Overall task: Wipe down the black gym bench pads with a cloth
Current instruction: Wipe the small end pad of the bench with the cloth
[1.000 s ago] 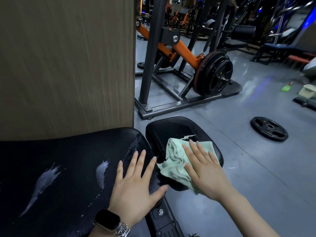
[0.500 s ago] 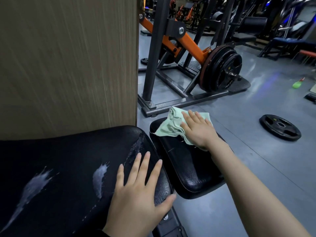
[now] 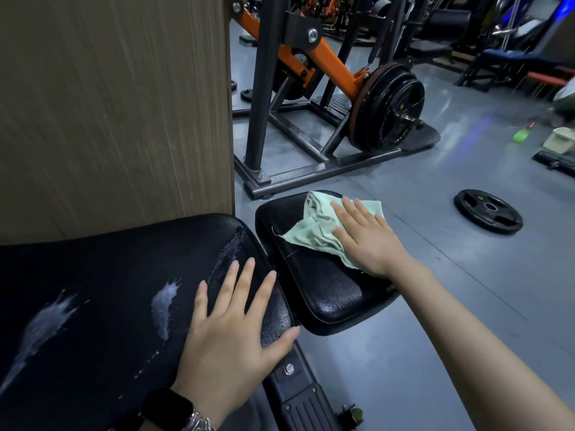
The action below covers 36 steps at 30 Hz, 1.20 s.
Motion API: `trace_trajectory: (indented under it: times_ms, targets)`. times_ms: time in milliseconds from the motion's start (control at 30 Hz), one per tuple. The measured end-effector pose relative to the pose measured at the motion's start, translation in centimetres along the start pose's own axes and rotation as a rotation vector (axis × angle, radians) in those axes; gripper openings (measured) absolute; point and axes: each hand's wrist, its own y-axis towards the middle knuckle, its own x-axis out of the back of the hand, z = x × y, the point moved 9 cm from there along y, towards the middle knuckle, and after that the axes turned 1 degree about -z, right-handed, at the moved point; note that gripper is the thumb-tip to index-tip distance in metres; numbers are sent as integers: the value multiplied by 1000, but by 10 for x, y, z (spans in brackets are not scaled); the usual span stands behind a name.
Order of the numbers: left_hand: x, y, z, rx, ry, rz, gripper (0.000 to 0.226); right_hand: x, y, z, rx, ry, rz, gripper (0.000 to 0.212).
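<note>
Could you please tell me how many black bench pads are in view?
2: the large pad under the left hand, the small pad under the cloth.

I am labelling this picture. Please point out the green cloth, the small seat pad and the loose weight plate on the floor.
green cloth (image 3: 308, 233): head view, on its crumpled middle.
small seat pad (image 3: 329, 293): head view, on its bare near part.
loose weight plate (image 3: 473, 202): head view, on its left rim.

Green cloth (image 3: 314, 231) lies on the bench's small black pad (image 3: 329, 293).
</note>
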Motion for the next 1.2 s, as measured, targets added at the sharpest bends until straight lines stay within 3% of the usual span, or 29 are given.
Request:
trace_trajectory:
  times_ms: [100,233,367,667,967,1200]
  targets:
    - [1,-1,-1,-7,-6,-3,73,0,-27,-7,-17,-6,6,57]
    - [2,0,-2,-11,-11,-13,73,0,-65,-11,-39,6,-1,81]
    - [1,0,-2,-5,-20,-23,74,-2,-89,-2,-52,-14,4,83]
    - [-1,1,-1,10,-53,-55,74,-3,-17,14,-55,-29,32,57]
    - [-3,5,0,4,-66,-103,76,0,62,19,-90,-13,39,57]
    - [0,4,1,7,-61,-128,75,-3,56,42,-53,-49,44,58]
